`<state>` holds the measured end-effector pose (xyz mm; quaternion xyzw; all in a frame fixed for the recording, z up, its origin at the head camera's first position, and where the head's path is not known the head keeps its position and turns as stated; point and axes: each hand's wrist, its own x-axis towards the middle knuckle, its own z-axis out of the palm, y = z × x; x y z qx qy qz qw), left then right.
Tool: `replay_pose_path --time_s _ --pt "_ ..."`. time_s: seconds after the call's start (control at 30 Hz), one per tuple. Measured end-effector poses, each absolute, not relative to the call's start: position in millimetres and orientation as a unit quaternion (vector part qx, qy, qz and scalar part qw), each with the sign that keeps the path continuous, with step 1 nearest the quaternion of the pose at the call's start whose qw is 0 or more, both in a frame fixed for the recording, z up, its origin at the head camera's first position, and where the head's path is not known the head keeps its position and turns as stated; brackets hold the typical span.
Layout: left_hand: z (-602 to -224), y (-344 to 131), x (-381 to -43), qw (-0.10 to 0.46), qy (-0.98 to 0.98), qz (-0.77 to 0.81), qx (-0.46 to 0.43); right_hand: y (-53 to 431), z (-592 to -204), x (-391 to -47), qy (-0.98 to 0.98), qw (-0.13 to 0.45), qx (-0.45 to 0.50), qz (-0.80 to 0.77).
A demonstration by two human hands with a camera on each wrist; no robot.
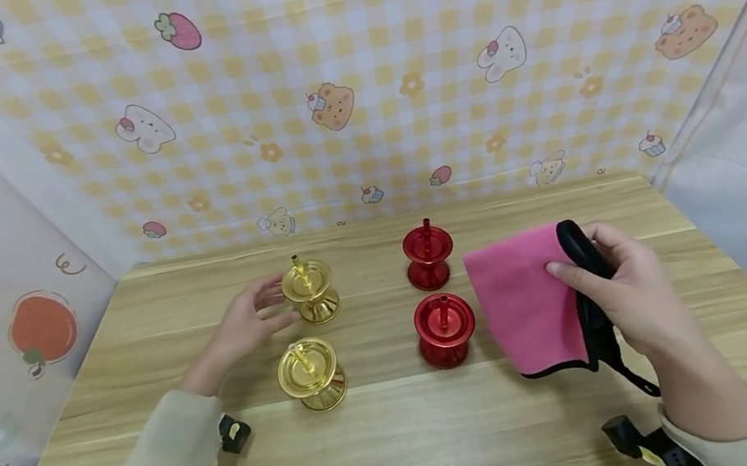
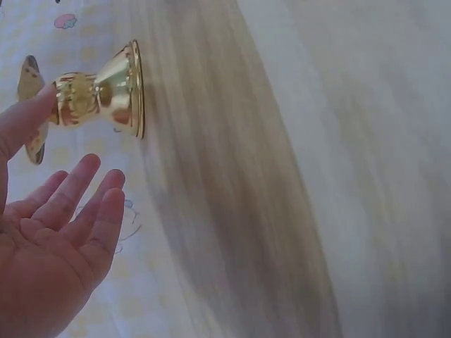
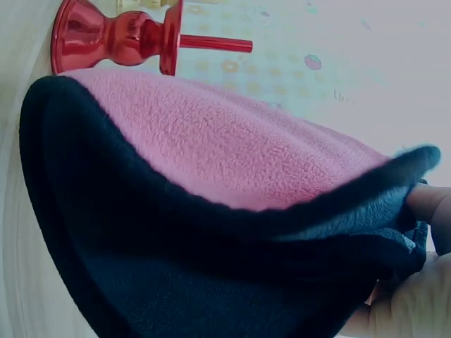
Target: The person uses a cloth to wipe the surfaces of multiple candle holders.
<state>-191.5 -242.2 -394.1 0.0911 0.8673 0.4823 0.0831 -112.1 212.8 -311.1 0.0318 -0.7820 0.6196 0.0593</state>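
Note:
Beside the rear gold candle holder point(image 1: 319, 307), which stands upright, is my left hand point(image 1: 248, 319). Its fingers are spread, with the thumb in front and the others behind. In the left wrist view the thumb overlaps the holder's upper stem point(image 2: 76, 98); whether it touches is hard to tell. A second gold candle holder point(image 1: 324, 392) stands nearer the front. My right hand point(image 1: 634, 287) grips a pink cloth point(image 1: 523, 298) with black edging by its folded black side, thumb on the pink face. The cloth hangs spread beside the red candle holders point(image 1: 446, 353).
Another red candle holder point(image 1: 429, 276) stands behind the front red one. All stand on a wood-grain table point(image 1: 397, 454). A yellow checked cloth backdrop point(image 1: 400, 128) hangs along the back edge, with pale sheets on both sides. A black strap point(image 1: 631, 375) dangles below the right hand.

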Motion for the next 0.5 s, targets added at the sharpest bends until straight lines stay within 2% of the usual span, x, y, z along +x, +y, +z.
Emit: replay_pose_path --time_s 0.5 --pt "-406 -226 -207 0.091 0.868 0.479 0.090 207 -311 -109 -0.855 0.114 0.061 0.502"
